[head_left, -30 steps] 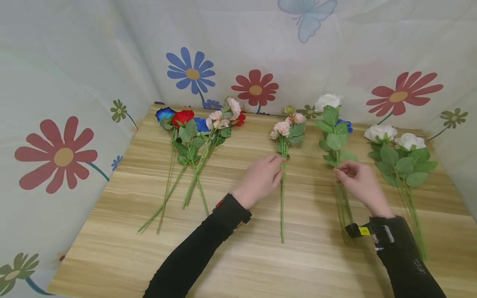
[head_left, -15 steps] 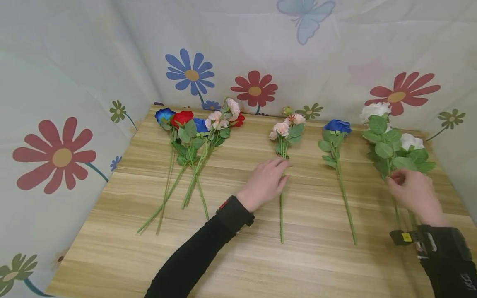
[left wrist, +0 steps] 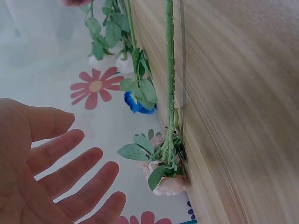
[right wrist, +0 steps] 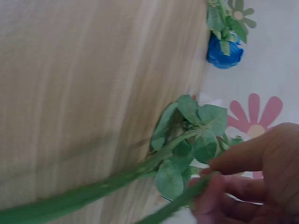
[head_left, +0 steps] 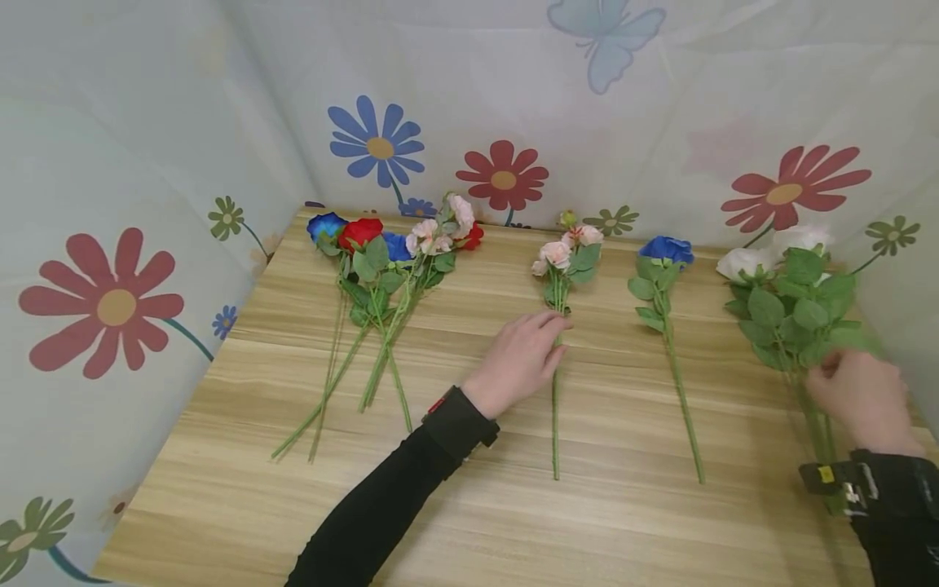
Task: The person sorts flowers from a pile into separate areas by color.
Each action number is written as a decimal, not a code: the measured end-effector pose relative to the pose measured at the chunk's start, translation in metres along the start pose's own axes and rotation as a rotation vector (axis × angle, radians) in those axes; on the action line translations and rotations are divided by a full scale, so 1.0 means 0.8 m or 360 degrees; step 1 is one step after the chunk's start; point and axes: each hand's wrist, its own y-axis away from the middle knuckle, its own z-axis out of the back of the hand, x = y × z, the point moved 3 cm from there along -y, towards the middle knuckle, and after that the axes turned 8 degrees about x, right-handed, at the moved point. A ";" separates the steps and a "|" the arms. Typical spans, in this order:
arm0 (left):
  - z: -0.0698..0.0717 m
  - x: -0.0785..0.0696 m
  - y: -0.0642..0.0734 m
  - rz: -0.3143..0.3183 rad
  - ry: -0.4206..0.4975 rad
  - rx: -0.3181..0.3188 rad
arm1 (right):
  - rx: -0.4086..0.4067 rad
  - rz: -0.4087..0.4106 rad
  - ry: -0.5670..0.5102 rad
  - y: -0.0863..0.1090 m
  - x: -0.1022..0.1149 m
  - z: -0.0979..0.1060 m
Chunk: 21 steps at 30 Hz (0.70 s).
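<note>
My right hand (head_left: 854, 391) pinches the green stem (right wrist: 180, 201) of a white rose (head_left: 804, 237) between thumb and fingers. This rose overlaps other white roses (head_left: 744, 266) on the right of the table, and its bloom is blurred. My left hand (head_left: 517, 359) hovers over the stem of a pink flower (head_left: 557, 254) in the middle; in the left wrist view its fingers are spread and relaxed, apart from the stem (left wrist: 169, 56). Between the hands lies a single blue rose (head_left: 666, 249) with its stem toward the near edge.
On the left lies a loose bunch with a red rose (head_left: 360, 234), a blue rose (head_left: 326, 227) and pink flowers (head_left: 429, 238), their stems crossing. A curtain (head_left: 587, 130) printed with flowers stands behind the wooden table (head_left: 469, 505).
My right hand has carried the white rose from beside the blue rose rightward onto the other white roses. The blue rose now shows in full. My left hand has barely moved.
</note>
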 end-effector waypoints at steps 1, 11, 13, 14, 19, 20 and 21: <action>0.000 0.000 0.000 0.0000 -0.0004 -0.0003 | 0.0060 0.0015 0.0003 0.000 -0.001 -0.002; -0.002 0.002 0.002 0.0013 0.0012 -0.0002 | 0.0240 0.0033 -0.0031 -0.006 -0.005 -0.018; -0.003 0.003 0.003 0.0019 0.0025 0.0001 | 0.0216 0.0012 -0.0027 -0.006 -0.003 -0.017; -0.003 0.004 0.003 0.0020 0.0028 0.0001 | 0.0211 0.0001 -0.0027 -0.006 -0.003 -0.016; -0.006 0.008 0.004 0.0009 0.0009 -0.0025 | 0.0171 -0.0059 -0.0006 -0.005 0.000 -0.010; -0.006 0.009 0.005 0.0007 0.0009 -0.0030 | 0.0150 -0.0069 -0.0002 -0.006 0.000 -0.010; -0.006 0.010 0.005 0.0003 0.0008 -0.0039 | 0.0122 -0.0073 -0.0003 -0.007 0.000 -0.009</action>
